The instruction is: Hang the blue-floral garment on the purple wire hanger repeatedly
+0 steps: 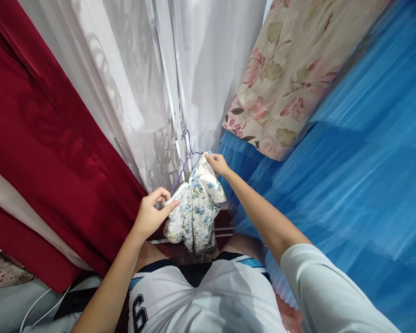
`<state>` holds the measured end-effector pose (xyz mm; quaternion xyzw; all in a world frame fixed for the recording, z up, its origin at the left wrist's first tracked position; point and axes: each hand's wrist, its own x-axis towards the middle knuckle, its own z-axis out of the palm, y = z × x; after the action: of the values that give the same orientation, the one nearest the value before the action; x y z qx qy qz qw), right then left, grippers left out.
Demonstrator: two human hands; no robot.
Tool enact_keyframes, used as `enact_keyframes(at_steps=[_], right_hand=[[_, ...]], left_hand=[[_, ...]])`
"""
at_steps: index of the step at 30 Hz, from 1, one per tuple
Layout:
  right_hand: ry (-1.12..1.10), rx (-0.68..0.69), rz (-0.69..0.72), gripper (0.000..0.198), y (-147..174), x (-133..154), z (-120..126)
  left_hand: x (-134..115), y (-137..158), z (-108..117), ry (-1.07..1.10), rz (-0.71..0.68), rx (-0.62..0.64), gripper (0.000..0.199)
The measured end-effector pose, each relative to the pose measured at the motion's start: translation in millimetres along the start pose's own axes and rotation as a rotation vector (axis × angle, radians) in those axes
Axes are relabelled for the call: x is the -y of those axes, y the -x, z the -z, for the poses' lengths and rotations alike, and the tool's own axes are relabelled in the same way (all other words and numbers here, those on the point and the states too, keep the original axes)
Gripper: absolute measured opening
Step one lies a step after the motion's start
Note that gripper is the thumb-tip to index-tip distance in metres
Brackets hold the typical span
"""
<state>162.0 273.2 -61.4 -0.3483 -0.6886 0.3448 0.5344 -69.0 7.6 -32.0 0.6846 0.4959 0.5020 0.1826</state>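
Flowered shirt (pixel 200 208) hangs at the middle of the frame, draped about a purple hanger (pixel 180 175), with the hook up beside white metal bars (pixel 164 69); I cannot tell whether it is caught on them. The left hand (pixel 154 210), left of centre, has curled fingers and a thumb laid across the shirt's left shoulder; whether they truly pinch the cloth is unclear. The right hand (pixel 216 163), right of centre, pinches the other shoulder near the collar. The step seems to be settling the shirt on the hanger; the next move probably calls for easing the left shoulder over the hanger's arm while the right pinch steadies it.

Around them, red cloth (pixel 55 106) fills the left, white curtain (pixel 125 88) the upper middle, flowered cloth (pixel 263 88) the upper right, and blue tulle (pixel 367 175) the right edge, crowding the right forearm.
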Motion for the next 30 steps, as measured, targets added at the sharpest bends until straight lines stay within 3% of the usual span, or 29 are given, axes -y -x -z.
enact_keyframes(at_steps=[4,10,14,18,22,26,30], right_hand=[[0.007,0.013,-0.029,0.05,-4,-2,-1],[-0.001,0.058,-0.072,0.049,16,15,30],[-0.06,0.263,-0.209,0.05,30,40,54],[-0.118,0.455,-0.311,0.051,40,61,59],[-0.042,0.364,-0.239,0.051,51,68,47],[0.132,0.235,-0.087,0.054,63,73,40],[0.35,0.16,-0.004,0.055,72,84,39]], left_hand=[[0,0,5,0.036,0.024,-0.012,0.025],[6,-9,33,-0.023,0.018,-0.226,0.02],[16,-33,64,-0.082,-0.031,-0.282,0.02],[24,-63,92,-0.146,-0.041,-0.167,0.021],[28,-79,103,-0.339,-0.056,-0.083,0.022],[30,-77,93,-0.385,-0.071,-0.214,0.019],[25,-76,69,-0.408,-0.111,-0.31,0.019]])
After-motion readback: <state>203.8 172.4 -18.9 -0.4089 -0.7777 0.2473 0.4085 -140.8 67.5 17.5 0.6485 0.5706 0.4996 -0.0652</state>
